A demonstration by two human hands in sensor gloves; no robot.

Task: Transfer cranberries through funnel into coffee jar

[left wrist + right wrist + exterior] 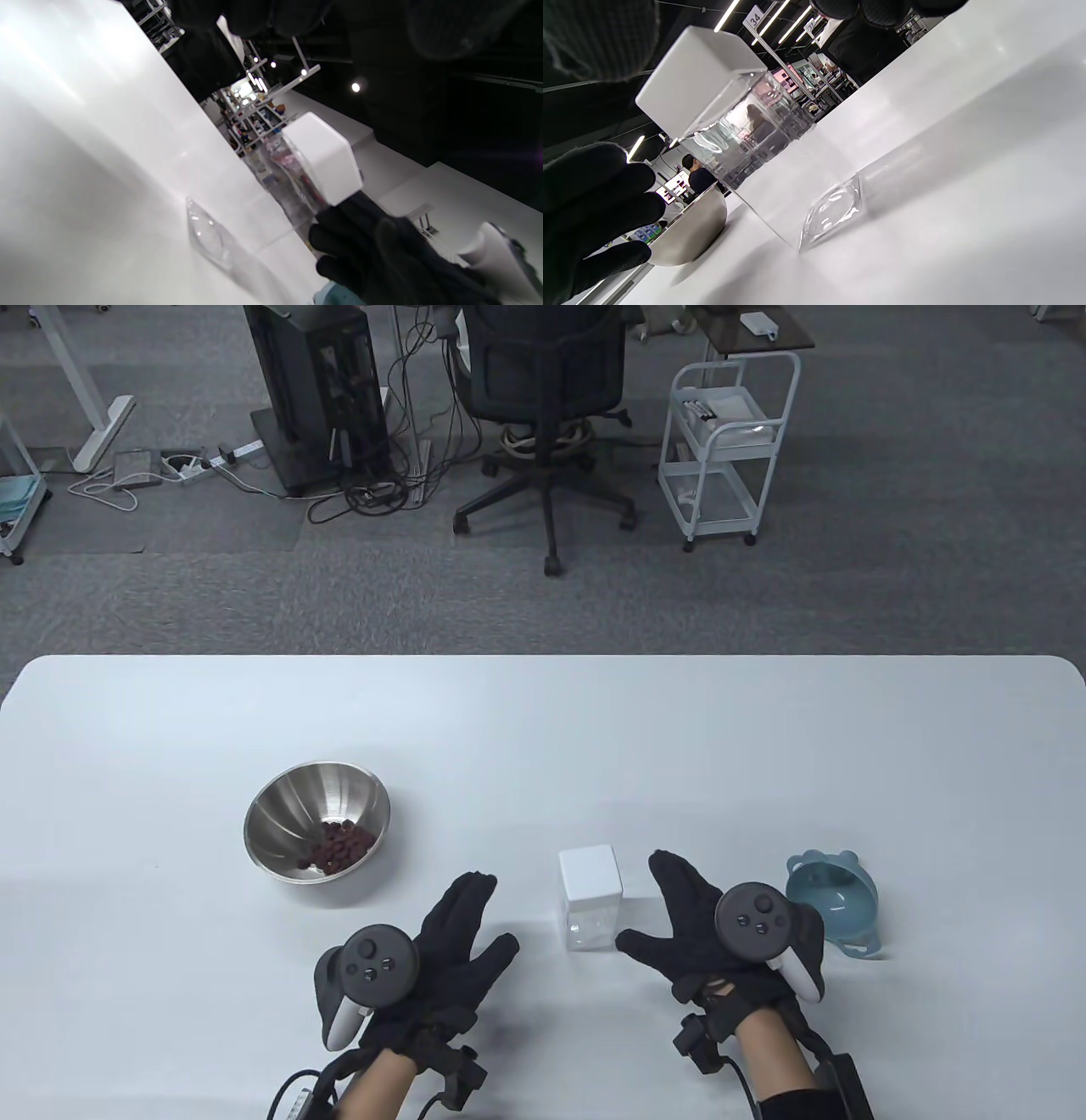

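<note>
A clear square coffee jar [590, 909] with a white lid [590, 874] stands upright on the white table between my hands; it also shows in the left wrist view [292, 182] and the right wrist view [763, 161]. A steel bowl [293, 806] holding dark red cranberries [339, 848] sits to the left. A blue-grey funnel [836, 909] lies on the table at the right. My left hand [467, 937] is open, fingers spread, left of the jar and apart from it. My right hand [679, 920] is open beside the jar's right side, holding nothing.
The steel bowl shows in the right wrist view [691, 233] behind the jar. The table's far edge [543, 657] runs across the middle of the table view; an office chair [543, 398] and a white cart [730, 432] stand on the floor beyond it.
</note>
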